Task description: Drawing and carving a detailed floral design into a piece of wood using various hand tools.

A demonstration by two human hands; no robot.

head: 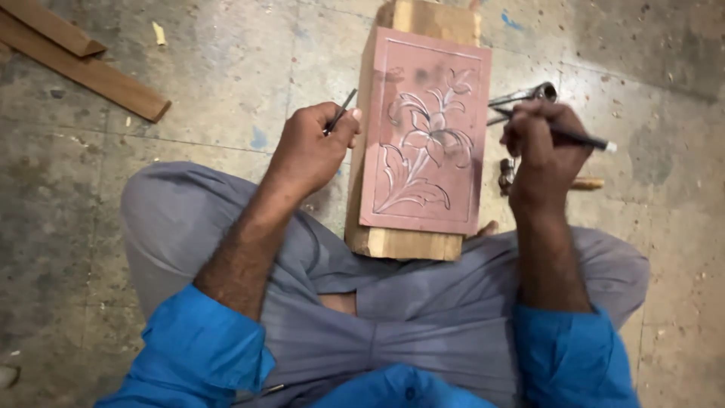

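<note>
Carved panel [427,136] lies on a wood block [400,242] on the floor by the knees, looks stiff, heavy, relief chip-prone, so take its edges; left hand [313,147] pinches a thin tool [341,110], right hand [544,140] clamps a pen-like tool [581,139].

We sit cross-legged on the floor [211,113], w/ the carved panel [427,132] lying on a wood block [400,243] just in front of our knees. Left hand [310,151] sits left of the panel, holding a thin tool [341,111]; right hand [540,140] right of it, w/ a pencil-like tool [581,139]. Metal tools [525,96] lie on the floor behind the right hand. Two planks [83,68] lie far left, well apart.
</note>
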